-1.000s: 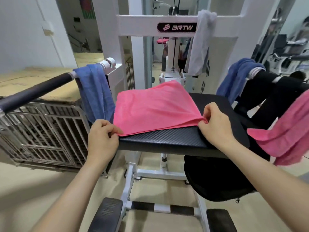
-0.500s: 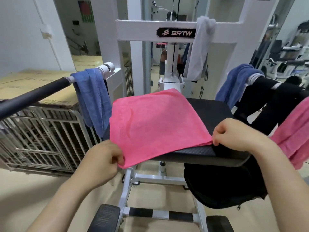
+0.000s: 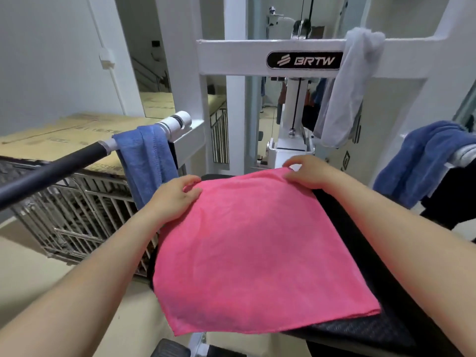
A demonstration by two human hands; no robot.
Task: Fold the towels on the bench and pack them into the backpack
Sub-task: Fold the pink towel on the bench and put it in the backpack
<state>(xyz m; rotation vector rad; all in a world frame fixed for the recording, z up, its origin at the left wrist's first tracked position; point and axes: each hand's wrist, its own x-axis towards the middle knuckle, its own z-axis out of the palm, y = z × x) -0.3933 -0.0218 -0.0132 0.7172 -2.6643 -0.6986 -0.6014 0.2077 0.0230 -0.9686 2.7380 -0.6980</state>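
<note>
Grip, left: left hand (image 3: 177, 195) pinches the far left corner of the pink towel (image 3: 257, 253), thumb and fingers closed on the cloth.
Grip, right: right hand (image 3: 307, 171) lies on the far right corner, fingers curled over the edge; it seems closed on the cloth, but whether it pinches or only presses I cannot tell for sure.
Towel place: it lies flat on the counter (image 3: 360, 328), doubled it seems, with the near left corner hanging a little over the front edge.
Towel handling: thin, soft and light, I judge; it will not keep any shape alone and bends wherever it is not supported. The surface looks like microfibre, so probably it clings a little to the textured pad and does not slide away.
Where to hold: the corners and the edges are best; a pinch in the middle would only bunch it. For the next fold, both corners of one side should be taken together, so that the edge stays straight.
Other towels: blue towel (image 3: 149, 161) hangs on the left bar, one more blue (image 3: 417, 161) at the right, grey towel (image 3: 345, 91) on the white frame.
Backpack: not seen clearly in this view.
</note>
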